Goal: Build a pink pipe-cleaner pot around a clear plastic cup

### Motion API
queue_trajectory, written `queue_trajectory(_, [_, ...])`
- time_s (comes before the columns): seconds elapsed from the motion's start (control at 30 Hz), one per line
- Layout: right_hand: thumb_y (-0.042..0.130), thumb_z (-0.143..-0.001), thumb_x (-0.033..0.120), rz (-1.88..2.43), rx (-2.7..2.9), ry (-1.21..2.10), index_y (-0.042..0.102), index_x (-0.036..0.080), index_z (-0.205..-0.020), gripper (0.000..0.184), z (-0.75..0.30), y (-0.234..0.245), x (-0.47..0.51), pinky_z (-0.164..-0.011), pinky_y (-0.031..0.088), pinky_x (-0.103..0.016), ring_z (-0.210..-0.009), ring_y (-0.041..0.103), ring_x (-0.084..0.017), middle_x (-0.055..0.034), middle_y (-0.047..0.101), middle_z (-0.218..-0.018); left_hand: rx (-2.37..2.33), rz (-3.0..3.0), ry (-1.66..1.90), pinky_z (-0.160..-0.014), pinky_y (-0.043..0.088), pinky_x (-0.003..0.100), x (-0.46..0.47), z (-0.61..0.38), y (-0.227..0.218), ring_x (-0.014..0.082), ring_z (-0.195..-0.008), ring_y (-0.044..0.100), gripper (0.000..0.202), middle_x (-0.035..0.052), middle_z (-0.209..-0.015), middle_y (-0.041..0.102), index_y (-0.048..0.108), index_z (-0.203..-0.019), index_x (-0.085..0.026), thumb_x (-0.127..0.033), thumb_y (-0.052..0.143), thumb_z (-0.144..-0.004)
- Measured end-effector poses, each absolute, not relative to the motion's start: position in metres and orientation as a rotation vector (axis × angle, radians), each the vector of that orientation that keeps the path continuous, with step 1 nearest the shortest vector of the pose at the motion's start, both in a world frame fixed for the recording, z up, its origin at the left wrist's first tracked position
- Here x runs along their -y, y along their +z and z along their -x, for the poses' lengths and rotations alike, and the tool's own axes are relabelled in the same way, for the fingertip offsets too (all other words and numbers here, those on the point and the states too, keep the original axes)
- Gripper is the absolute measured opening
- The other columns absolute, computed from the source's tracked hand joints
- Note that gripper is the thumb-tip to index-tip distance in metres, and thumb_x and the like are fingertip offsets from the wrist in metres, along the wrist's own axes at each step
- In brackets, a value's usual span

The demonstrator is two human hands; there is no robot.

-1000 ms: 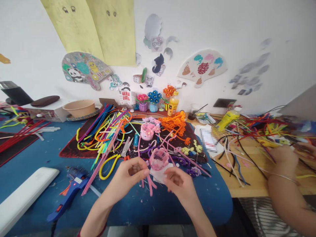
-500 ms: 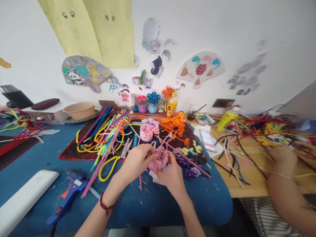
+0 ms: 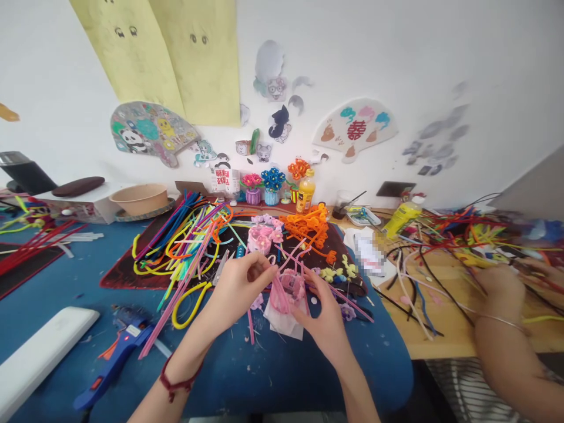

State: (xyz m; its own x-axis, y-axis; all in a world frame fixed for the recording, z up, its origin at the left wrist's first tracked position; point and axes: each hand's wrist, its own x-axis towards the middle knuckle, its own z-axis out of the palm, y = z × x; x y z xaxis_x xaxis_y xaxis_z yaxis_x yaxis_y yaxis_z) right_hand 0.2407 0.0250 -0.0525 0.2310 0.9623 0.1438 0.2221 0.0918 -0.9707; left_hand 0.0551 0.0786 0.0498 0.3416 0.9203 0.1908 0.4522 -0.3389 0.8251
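My left hand (image 3: pixel 240 289) and my right hand (image 3: pixel 321 312) hold a small pink pipe-cleaner basket (image 3: pixel 288 286) between them, just above the blue table mat (image 3: pixel 247 370). The left fingers pinch pink pipe-cleaner strands at its left side. The right fingers curl round its right side and underside. A white sheet of paper (image 3: pixel 284 320) lies under the basket. A second pink basket with flowers (image 3: pixel 259 238) stands farther back.
Several coloured pipe cleaners (image 3: pixel 185 235) and scissors (image 3: pixel 222 264) lie on a dark mat behind. An orange pile (image 3: pixel 311 226) sits at centre back. A blue glue gun (image 3: pixel 117 346) lies at left. Another person's hand (image 3: pixel 500 288) works at the wooden table on the right.
Both hands moved forward onto the pink basket and closed round it. The basket now lies tilted on its side between them. The view shifted slightly.
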Motion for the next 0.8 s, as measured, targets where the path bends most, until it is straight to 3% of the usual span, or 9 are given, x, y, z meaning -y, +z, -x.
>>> queue_trajectory(0.07, [0.069, -0.085, 0.042, 1.319, 1.143, 0.925, 0.066, 0.02, -0.123, 0.044, -0.241, -0.038, -0.018, -0.094, 0.051, -0.044, -0.105, 0.065, -0.029, -0.0128, 0.07, -0.117, -1.177, -1.877, 0.891, -0.052, 0.036, 0.023, -0.075, -0.054, 0.054, 0.0117, -0.054, 0.047, 0.029, -0.0034, -0.058, 0.054, 0.057, -0.07, -0.019, -0.042, 0.057, -0.089])
queue_trajectory(0.13, [0.063, -0.088, 0.054, 1.195, 1.161, 1.166, 0.075, 0.018, -0.105, 0.042, -0.238, -0.021, -0.014, -0.074, 0.055, -0.035, -0.082, 0.067, -0.023, -0.0094, 0.074, -0.093, -1.148, -1.837, 0.883, -0.051, 0.037, 0.023, -0.071, -0.056, 0.058, 0.0118, -0.055, 0.048, 0.03, -0.0029, -0.06, 0.055, 0.058, -0.07, -0.019, -0.044, 0.059, -0.087])
queue_trajectory(0.27, [0.078, -0.076, 0.054, 1.088, 1.201, 1.459, 0.078, 0.014, -0.076, 0.04, -0.232, 0.003, -0.017, -0.051, 0.041, -0.024, -0.054, 0.051, -0.012, -0.0021, 0.064, -0.062, -1.124, -1.779, 0.882, -0.052, 0.037, 0.023, -0.067, -0.06, 0.061, 0.0117, -0.056, 0.047, 0.031, -0.0024, -0.06, 0.055, 0.059, -0.069, -0.018, -0.044, 0.06, -0.086])
queue_trajectory(0.4, [0.077, -0.074, 0.06, 1.054, 1.219, 1.549, 0.071, 0.013, -0.059, 0.05, -0.229, 0.009, -0.021, -0.044, 0.033, -0.023, -0.046, 0.046, -0.008, -0.0019, 0.062, -0.057, -1.15, -1.72, 0.917, -0.051, 0.035, 0.023, -0.065, -0.06, 0.059, 0.0116, -0.055, 0.045, 0.033, -0.0031, -0.058, 0.052, 0.058, -0.066, -0.018, -0.046, 0.062, -0.084])
queue_trajectory(0.63, [0.079, -0.075, 0.055, 1.091, 1.237, 1.571, 0.076, 0.012, -0.067, 0.044, -0.229, 0.011, -0.023, -0.041, 0.03, -0.021, -0.041, 0.049, -0.008, 0.0, 0.06, -0.05, -1.143, -1.689, 0.891, -0.053, 0.034, 0.024, -0.06, -0.058, 0.05, 0.0127, -0.056, 0.047, 0.029, -0.0018, -0.061, 0.058, 0.065, -0.077, -0.018, -0.046, 0.064, -0.083])
queue_trajectory(0.8, [0.076, -0.077, 0.058, 1.057, 1.245, 1.498, 0.077, 0.013, -0.073, 0.045, -0.237, 0.011, -0.029, -0.046, 0.038, -0.022, -0.047, 0.054, -0.01, -0.0014, 0.063, -0.057, -1.085, -1.724, 0.818, -0.053, 0.029, 0.024, -0.056, -0.059, 0.046, 0.0114, -0.056, 0.039, 0.033, -0.0042, -0.058, 0.046, 0.058, -0.066, -0.018, -0.043, 0.057, -0.088])
